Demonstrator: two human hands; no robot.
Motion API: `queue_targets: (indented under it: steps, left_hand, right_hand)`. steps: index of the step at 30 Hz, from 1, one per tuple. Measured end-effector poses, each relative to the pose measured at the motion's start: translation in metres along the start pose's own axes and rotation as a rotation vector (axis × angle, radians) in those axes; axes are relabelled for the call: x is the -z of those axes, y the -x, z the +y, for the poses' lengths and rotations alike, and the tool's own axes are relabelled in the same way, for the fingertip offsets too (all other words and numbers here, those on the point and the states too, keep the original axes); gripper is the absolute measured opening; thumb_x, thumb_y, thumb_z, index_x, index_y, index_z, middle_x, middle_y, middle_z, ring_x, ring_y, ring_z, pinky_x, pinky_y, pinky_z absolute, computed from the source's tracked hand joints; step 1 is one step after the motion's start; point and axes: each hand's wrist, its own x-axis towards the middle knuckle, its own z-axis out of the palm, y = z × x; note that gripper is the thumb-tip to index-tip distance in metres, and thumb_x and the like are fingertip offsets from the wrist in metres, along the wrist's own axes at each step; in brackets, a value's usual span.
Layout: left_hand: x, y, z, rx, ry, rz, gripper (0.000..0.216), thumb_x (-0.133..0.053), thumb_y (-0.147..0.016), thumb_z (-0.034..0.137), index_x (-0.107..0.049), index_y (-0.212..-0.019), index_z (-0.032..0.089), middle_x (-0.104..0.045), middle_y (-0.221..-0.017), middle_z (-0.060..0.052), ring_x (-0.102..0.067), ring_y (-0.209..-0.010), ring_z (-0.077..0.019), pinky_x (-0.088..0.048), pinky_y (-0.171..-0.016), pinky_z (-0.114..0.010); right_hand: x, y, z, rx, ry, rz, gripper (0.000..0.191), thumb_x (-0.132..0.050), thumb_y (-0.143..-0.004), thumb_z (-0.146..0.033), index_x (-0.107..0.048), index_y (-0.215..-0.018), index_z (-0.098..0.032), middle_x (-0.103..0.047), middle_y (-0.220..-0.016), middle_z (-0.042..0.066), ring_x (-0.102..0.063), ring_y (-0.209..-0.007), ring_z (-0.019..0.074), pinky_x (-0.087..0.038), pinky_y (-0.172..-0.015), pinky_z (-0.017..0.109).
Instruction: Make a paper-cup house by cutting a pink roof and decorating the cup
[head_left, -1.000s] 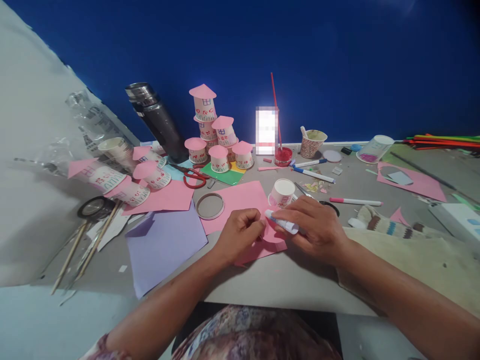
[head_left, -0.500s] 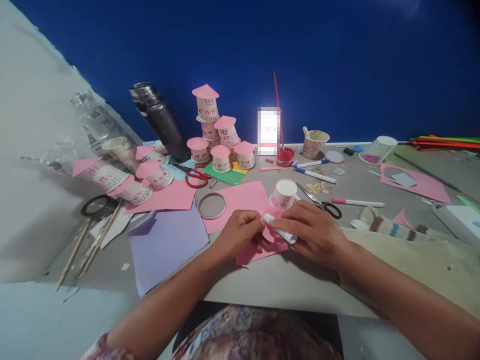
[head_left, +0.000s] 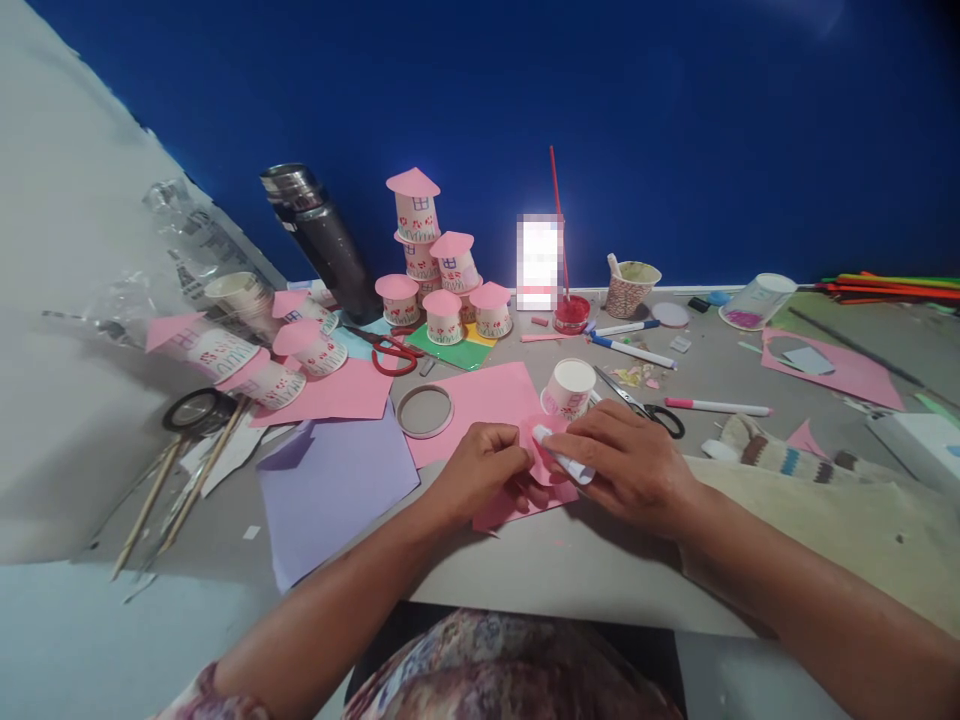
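My left hand [head_left: 495,465] pinches the left edge of a small round piece of pink paper [head_left: 551,467] between thumb and fingers. In my right hand [head_left: 630,465] is a white tube that looks like a glue stick [head_left: 562,455], tilted, its end against the pink paper. Under both lies a pink sheet [head_left: 499,510], partly covered by the hands. Just behind the tube stands an upside-down paper cup [head_left: 568,385] with pink and purple drawing on it. Scissors with black handles [head_left: 637,405] lie close to my right fingers.
Stacked paper-cup towers [head_left: 416,215] with pink cone roofs stand at the back, beside a dark thermos [head_left: 322,240]. A round lid [head_left: 424,411], purple paper [head_left: 330,500] and red-handled scissors [head_left: 394,358] lie to the left. Markers [head_left: 718,407] and a cloth [head_left: 840,500] are on the right.
The tube's end has shifted slightly right across the pink round, and more of the round now shows. Both hands keep their hold, and the objects around them stay put.
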Motion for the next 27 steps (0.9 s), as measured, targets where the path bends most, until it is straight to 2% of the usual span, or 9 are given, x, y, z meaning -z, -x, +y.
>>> queue_targets:
  steps: [3, 8, 14, 17, 21, 25, 27]
  left_hand:
    - [-0.001, 0.001, -0.001, 0.045, 0.018, -0.05, 0.017, -0.068, -0.067, 0.027, -0.073, -0.073, 0.012, -0.076, -0.062, -0.011, -0.071, -0.052, -0.0179, -0.054, -0.054, -0.026]
    - [-0.005, 0.001, -0.007, -0.017, 0.029, -0.02, 0.019, -0.074, -0.071, 0.029, -0.075, -0.077, 0.012, -0.077, -0.064, -0.01, -0.073, -0.059, -0.0202, -0.056, -0.06, -0.029]
    - [0.002, 0.001, 0.0, -0.066, -0.08, -0.045, 0.017, -0.075, -0.069, 0.028, -0.076, -0.078, 0.013, -0.075, -0.071, -0.006, -0.069, -0.062, -0.0171, -0.055, -0.06, -0.027]
    - [0.008, 0.002, 0.006, -0.02, -0.002, -0.073, 0.023, -0.074, -0.07, 0.032, -0.072, -0.086, 0.015, -0.074, -0.075, -0.005, -0.069, -0.059, -0.0172, -0.056, -0.054, -0.028]
    - [0.014, 0.001, 0.007, -0.031, 0.005, -0.058, 0.023, -0.072, -0.075, 0.037, -0.058, -0.071, 0.018, -0.067, -0.062, -0.002, -0.068, -0.053, -0.0172, -0.054, -0.048, -0.025]
    - [0.017, -0.002, 0.002, 0.008, -0.012, -0.122, 0.018, -0.065, -0.073, 0.031, -0.053, -0.067, 0.019, -0.074, -0.068, -0.009, -0.076, -0.062, -0.022, -0.053, -0.051, -0.025]
    - [0.017, -0.005, 0.0, -0.016, -0.061, -0.04, 0.016, -0.063, -0.073, 0.029, -0.053, -0.067, 0.019, -0.074, -0.067, -0.007, -0.075, -0.061, -0.0204, -0.052, -0.052, -0.025]
  right_hand:
    - [0.0, 0.0, -0.001, 0.003, 0.026, 0.004, 0.023, -0.063, -0.096, -0.014, -0.071, -0.117, -0.019, -0.074, -0.091, 0.007, -0.06, -0.082, 0.0225, -0.05, -0.074, 0.035]
    - [0.001, 0.001, 0.0, -0.077, 0.086, 0.055, 0.022, -0.065, -0.097, -0.018, -0.07, -0.117, -0.023, -0.075, -0.092, 0.006, -0.061, -0.08, 0.0222, -0.05, -0.073, 0.035]
    - [0.001, 0.001, 0.002, 0.005, 0.023, 0.028, 0.027, -0.063, -0.097, -0.015, -0.069, -0.123, -0.023, -0.075, -0.092, 0.006, -0.061, -0.081, 0.0219, -0.051, -0.074, 0.035]
    - [0.0, 0.001, 0.002, 0.034, 0.01, 0.016, 0.028, -0.061, -0.097, -0.013, -0.067, -0.124, -0.021, -0.074, -0.093, 0.007, -0.061, -0.083, 0.022, -0.053, -0.076, 0.035]
    - [-0.002, 0.003, 0.001, 0.059, -0.021, -0.011, 0.029, -0.06, -0.096, -0.01, -0.068, -0.122, -0.02, -0.073, -0.091, 0.007, -0.061, -0.084, 0.0218, -0.054, -0.076, 0.035]
    - [-0.003, 0.003, 0.001, 0.065, -0.026, -0.021, 0.027, -0.057, -0.098, -0.01, -0.07, -0.118, -0.022, -0.075, -0.091, 0.006, -0.064, -0.083, 0.0206, -0.053, -0.074, 0.034]
    - [-0.002, 0.002, 0.003, 0.04, -0.014, 0.003, 0.024, -0.061, -0.098, -0.013, -0.071, -0.118, -0.022, -0.076, -0.094, 0.007, -0.065, -0.084, 0.021, -0.053, -0.075, 0.034]
